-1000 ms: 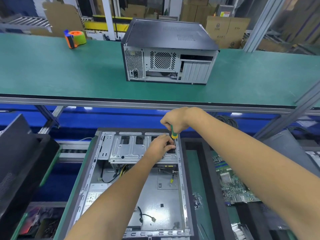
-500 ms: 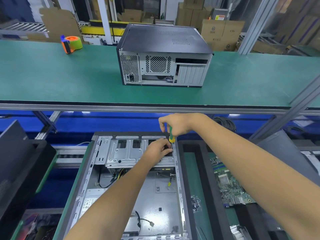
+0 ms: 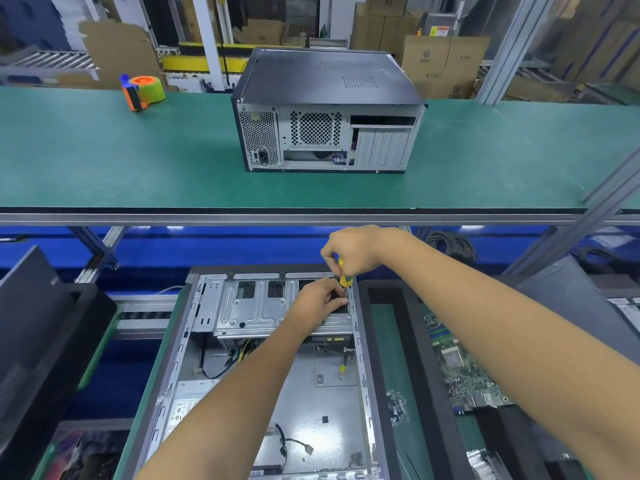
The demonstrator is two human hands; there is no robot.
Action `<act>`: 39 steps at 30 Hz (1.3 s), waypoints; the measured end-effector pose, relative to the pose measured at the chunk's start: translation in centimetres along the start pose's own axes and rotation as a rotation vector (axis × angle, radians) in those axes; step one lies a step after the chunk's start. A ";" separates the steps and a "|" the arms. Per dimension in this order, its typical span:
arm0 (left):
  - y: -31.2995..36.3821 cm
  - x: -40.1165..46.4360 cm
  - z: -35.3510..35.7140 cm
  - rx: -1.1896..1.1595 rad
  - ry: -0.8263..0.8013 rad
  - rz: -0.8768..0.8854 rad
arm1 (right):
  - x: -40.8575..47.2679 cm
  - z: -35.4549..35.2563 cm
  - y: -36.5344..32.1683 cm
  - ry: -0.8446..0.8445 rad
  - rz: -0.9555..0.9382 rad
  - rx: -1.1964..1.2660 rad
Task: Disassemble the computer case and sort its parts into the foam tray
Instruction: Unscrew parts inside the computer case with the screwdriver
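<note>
Apparently mid-unscrewing: open computer case (image 3: 263, 375) lies on the lower bench, foam tray (image 3: 405, 341) just right of it; right hand (image 3: 356, 251) grips the screwdriver (image 3: 343, 274) upright at the case's far right corner; left hand (image 3: 320, 301) pinches at the drive cage (image 3: 256, 311) beside the tip; next, likely lifting the freed screw out, tip kept seated.

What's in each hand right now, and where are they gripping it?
The right hand grips a screwdriver by its yellow-green handle. The left hand rests on the drive cage near the tip; whether it pinches anything cannot be told.
</note>
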State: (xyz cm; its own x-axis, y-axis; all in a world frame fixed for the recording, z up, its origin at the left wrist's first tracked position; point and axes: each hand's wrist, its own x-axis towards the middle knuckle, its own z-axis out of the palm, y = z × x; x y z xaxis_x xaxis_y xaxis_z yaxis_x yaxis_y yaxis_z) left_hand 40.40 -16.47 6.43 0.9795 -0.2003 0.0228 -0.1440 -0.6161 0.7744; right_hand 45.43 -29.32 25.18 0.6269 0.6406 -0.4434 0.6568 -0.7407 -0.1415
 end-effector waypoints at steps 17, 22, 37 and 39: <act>0.2 0.2 0.1 0.006 0.014 -0.024 | -0.4 0.0 1.3 -0.010 0.124 0.135; 0.1 0.2 0.1 0.017 0.013 -0.018 | 0.1 0.2 0.9 0.062 0.151 -0.059; 0.1 0.2 0.1 0.021 0.003 -0.029 | 0.6 0.3 1.2 0.073 0.152 -0.062; 0.0 0.2 0.1 0.024 0.009 -0.023 | 0.3 0.2 0.8 0.082 0.087 0.012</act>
State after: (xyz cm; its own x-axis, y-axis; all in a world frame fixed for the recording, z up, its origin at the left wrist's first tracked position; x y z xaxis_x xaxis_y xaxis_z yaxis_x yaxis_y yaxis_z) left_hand 40.61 -16.60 6.43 0.9837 -0.1796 0.0109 -0.1249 -0.6383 0.7596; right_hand 46.11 -29.77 24.76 0.7142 0.5875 -0.3805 0.5933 -0.7966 -0.1163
